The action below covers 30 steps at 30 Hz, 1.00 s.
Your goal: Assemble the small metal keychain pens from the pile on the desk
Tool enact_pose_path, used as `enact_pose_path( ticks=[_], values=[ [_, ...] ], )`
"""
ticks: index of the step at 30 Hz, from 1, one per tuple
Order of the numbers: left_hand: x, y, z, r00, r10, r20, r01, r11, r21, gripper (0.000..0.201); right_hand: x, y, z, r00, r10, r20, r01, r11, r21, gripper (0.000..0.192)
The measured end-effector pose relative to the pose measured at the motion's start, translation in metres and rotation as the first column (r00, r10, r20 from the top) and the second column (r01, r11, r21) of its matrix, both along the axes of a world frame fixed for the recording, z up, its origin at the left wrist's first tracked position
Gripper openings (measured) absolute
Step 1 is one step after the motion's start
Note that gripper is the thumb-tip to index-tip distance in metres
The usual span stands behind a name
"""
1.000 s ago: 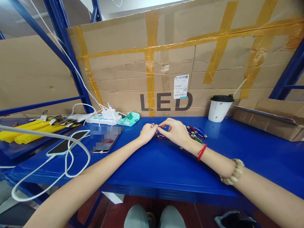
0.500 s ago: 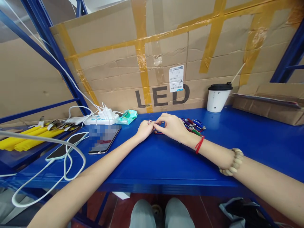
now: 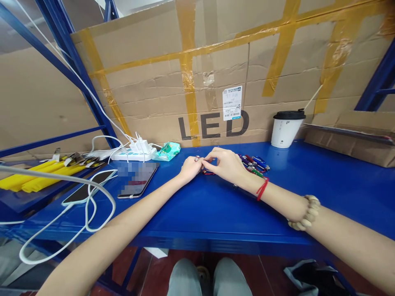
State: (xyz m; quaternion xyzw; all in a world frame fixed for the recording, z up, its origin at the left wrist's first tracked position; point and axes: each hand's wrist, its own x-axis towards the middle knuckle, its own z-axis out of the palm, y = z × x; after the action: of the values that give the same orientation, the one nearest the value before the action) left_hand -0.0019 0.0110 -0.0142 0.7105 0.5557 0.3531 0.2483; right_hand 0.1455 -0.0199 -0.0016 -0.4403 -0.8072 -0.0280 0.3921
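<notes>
Over the middle of the blue table, my left hand (image 3: 190,169) is closed, with a small silvery, reddish piece (image 3: 197,158) showing at its fingers. Its kind is too small to tell. My right hand (image 3: 226,164) meets it fingertip to fingertip, thumb and forefinger pinched together. Whatever lies in that pinch is hidden. A red metal loop, like a carabiner clip (image 3: 208,173), shows on the table below the fingertips. Beyond my right wrist lies a pile of small shiny coloured metal pieces (image 3: 261,163) in blue, red and green, partly covered by the hand.
Two phones (image 3: 138,181) and looping white cables (image 3: 114,201) lie on the left, near a power strip (image 3: 123,155) and a green packet (image 3: 168,151). A lidded paper cup (image 3: 285,131) and a cardboard box (image 3: 352,142) stand right. Taped cardboard (image 3: 148,98) backs the table (image 3: 197,213).
The whole view has shifted slightly to the right. Both hands keep the same pose, fingertips together, and nothing is visibly picked up or let go.
</notes>
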Motion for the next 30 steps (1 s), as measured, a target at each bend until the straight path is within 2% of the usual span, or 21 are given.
enact_pose_path(
  ticks=[8,13,16,21,30],
  values=[
    [-0.0006,0.0030,-0.0019,0.999,-0.004,-0.040,0.004,1.000,0.000,0.032,-0.0014,-0.0025,0.0024,1.000,-0.016,0.011,0.016,0.999,-0.030,0.020],
    [-0.0001,0.0012,0.0019,0.987,-0.002,-0.162,0.000,1.000,-0.015,0.031,-0.0002,-0.0021,0.0017,1.000,-0.013,0.006,0.013,0.999,-0.032,0.021],
    [0.0001,-0.0015,0.0052,0.953,-0.025,-0.303,0.022,1.000,-0.013,0.027,-0.0005,-0.0017,0.0018,1.000,-0.011,0.022,0.011,0.999,-0.032,0.023],
    [0.0004,-0.0037,0.0071,0.858,-0.031,-0.512,0.078,0.995,0.069,0.026,-0.0011,-0.0034,0.0036,0.994,0.033,0.108,-0.028,0.999,-0.046,0.020],
    [0.0009,-0.0028,0.0063,0.794,-0.022,-0.607,0.094,0.992,0.087,0.029,-0.0009,-0.0043,0.0039,0.985,0.054,0.162,-0.044,0.997,-0.062,0.017]
  ],
)
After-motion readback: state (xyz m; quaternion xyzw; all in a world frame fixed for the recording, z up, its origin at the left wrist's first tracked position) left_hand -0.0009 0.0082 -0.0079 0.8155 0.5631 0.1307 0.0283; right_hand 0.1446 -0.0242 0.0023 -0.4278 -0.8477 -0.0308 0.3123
